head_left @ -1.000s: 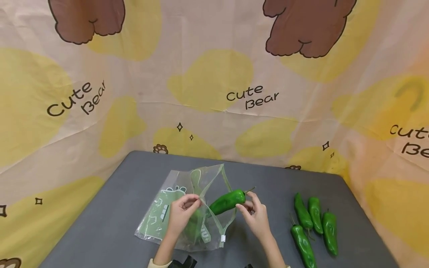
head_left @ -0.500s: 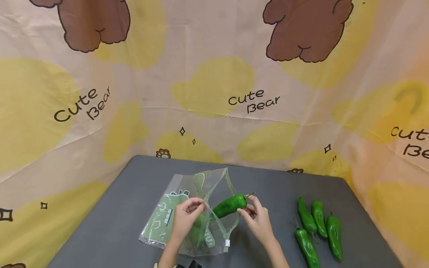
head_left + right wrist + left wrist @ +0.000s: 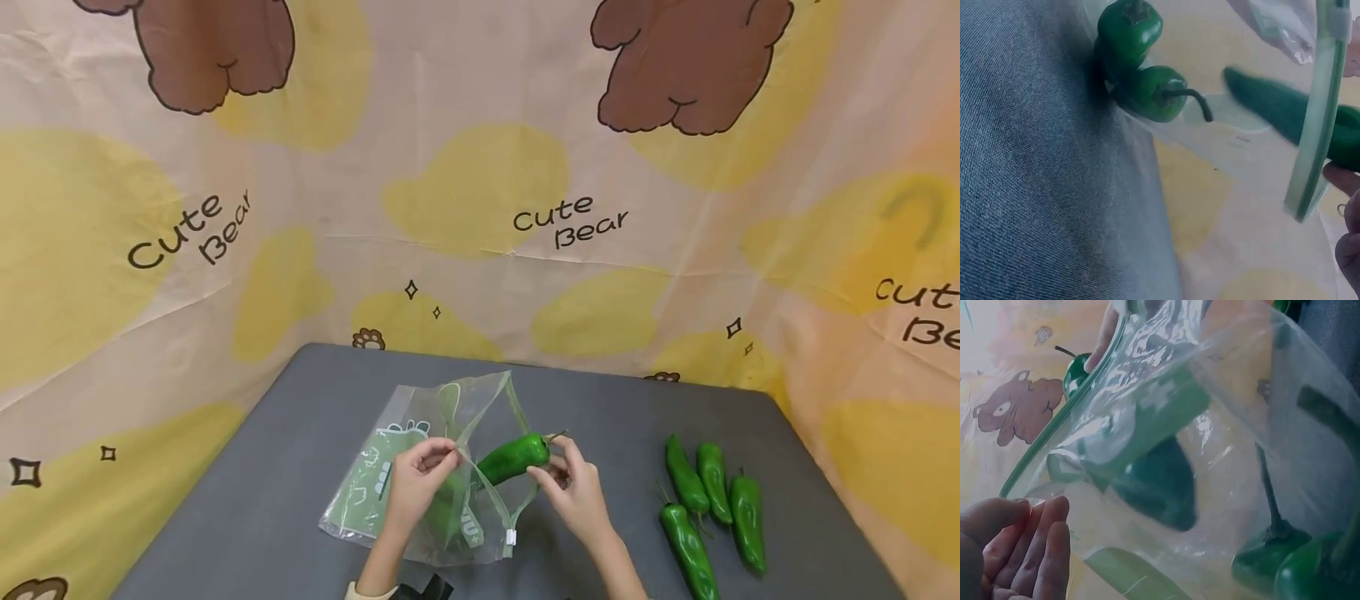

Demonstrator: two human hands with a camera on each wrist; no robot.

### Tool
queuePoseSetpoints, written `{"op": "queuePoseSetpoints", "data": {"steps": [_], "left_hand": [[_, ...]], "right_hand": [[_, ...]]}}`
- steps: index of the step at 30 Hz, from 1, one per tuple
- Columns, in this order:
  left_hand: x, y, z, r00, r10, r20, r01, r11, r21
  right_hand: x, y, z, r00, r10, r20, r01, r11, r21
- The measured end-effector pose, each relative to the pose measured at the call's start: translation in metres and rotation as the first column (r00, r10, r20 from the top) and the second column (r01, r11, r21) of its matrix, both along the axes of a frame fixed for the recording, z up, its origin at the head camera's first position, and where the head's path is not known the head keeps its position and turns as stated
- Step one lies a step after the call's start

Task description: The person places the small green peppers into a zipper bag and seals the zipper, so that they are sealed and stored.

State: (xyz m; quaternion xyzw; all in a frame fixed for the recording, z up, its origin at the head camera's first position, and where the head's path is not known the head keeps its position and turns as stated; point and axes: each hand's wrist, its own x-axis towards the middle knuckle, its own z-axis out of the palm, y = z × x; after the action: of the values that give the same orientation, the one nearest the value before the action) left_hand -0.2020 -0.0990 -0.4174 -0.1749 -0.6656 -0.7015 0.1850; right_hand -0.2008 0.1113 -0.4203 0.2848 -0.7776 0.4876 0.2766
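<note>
A clear zip bag (image 3: pixel 491 396) with green edging and green print lies on the table, its mouth spread towards the right. My left hand (image 3: pixel 417 482) pinches the near lip of the mouth between thumb and fingers. With its fingertips, my right hand (image 3: pixel 576 492) holds a green pepper (image 3: pixel 516 457) near its stem end. The pepper slants down to the left, its tip within the bag mouth. Inside the bag, the right wrist view shows two more peppers (image 3: pixel 1157 94); the left wrist view shows peppers (image 3: pixel 1266 553) through the plastic.
Several loose green peppers (image 3: pixel 712 483) lie together on the right side of the grey table (image 3: pixel 247 467). A white slider (image 3: pixel 511 537) sits at the near end of the bag's zip. Printed cloth (image 3: pixel 465 183) hangs behind and beside the table.
The head view has shifted slightly. Both hands, the bag and the held pepper keep nearly the same places relative to one another.
</note>
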Motion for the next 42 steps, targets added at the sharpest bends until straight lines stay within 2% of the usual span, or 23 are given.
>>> {"op": "queuePoseSetpoints", "data": {"steps": [3, 6, 8, 12, 16, 19, 24, 28, 29, 32, 36, 40, 42], "left_hand": [[0.0, -0.002, -0.003, 1.0, -0.002, -0.006, 0.002, 1.0, -0.003], [0.002, -0.003, -0.004, 1.0, 0.0, 0.003, 0.0, 1.0, -0.006], [0.003, -0.003, -0.003, 1.0, 0.0, 0.009, 0.0, 1.0, -0.01], [0.003, -0.002, 0.001, 1.0, 0.009, 0.008, -0.009, 1.0, -0.007], [-0.002, 0.0, 0.001, 1.0, 0.008, -0.031, -0.008, 1.0, 0.002], [-0.008, 0.0, -0.008, 0.999, -0.009, -0.039, 0.009, 1.0, 0.005], [-0.013, -0.004, -0.02, 1.0, -0.011, 0.009, 0.011, 0.999, 0.04], [-0.013, -0.006, -0.021, 1.0, -0.011, 0.006, 0.011, 0.999, 0.047], [-0.013, -0.007, -0.021, 1.0, -0.016, -0.001, 0.016, 0.999, 0.046], [-0.008, -0.006, -0.015, 1.0, -0.024, -0.002, 0.024, 0.999, 0.043], [-0.009, -0.003, -0.013, 0.999, -0.021, 0.025, 0.02, 0.998, 0.053], [-0.013, -0.003, -0.017, 0.999, -0.015, 0.031, 0.013, 0.998, 0.059], [-0.013, -0.003, -0.019, 1.0, -0.014, 0.022, 0.013, 0.998, 0.053]], "right_hand": [[0.004, -0.001, 0.001, 0.999, -0.008, 0.053, 0.007, 1.0, 0.016], [0.007, 0.0, 0.003, 0.99, 0.003, 0.14, -0.005, 1.0, 0.009], [0.007, 0.001, 0.004, 0.98, 0.003, 0.201, -0.003, 1.0, -0.003], [0.006, 0.003, 0.006, 0.965, -0.026, 0.261, 0.028, 1.0, -0.005], [0.005, 0.005, 0.007, 0.96, -0.023, 0.279, 0.019, 1.0, 0.016], [0.005, 0.005, 0.007, 0.958, -0.013, 0.287, 0.007, 1.0, 0.022], [-0.002, 0.006, -0.008, 0.949, 0.011, 0.316, -0.019, 1.0, 0.022], [-0.011, 0.008, -0.023, 0.937, -0.01, 0.35, -0.006, 0.999, 0.045], [-0.012, 0.008, -0.025, 0.94, -0.015, 0.342, -0.002, 0.999, 0.05], [-0.012, 0.008, -0.027, 0.951, -0.008, 0.308, -0.006, 0.999, 0.042], [-0.015, 0.009, -0.026, 0.964, -0.007, 0.267, -0.003, 0.999, 0.037], [-0.016, 0.009, -0.028, 0.962, -0.026, 0.272, 0.014, 0.999, 0.047], [-0.014, 0.008, -0.031, 0.954, -0.034, 0.299, 0.019, 0.998, 0.053]]}}
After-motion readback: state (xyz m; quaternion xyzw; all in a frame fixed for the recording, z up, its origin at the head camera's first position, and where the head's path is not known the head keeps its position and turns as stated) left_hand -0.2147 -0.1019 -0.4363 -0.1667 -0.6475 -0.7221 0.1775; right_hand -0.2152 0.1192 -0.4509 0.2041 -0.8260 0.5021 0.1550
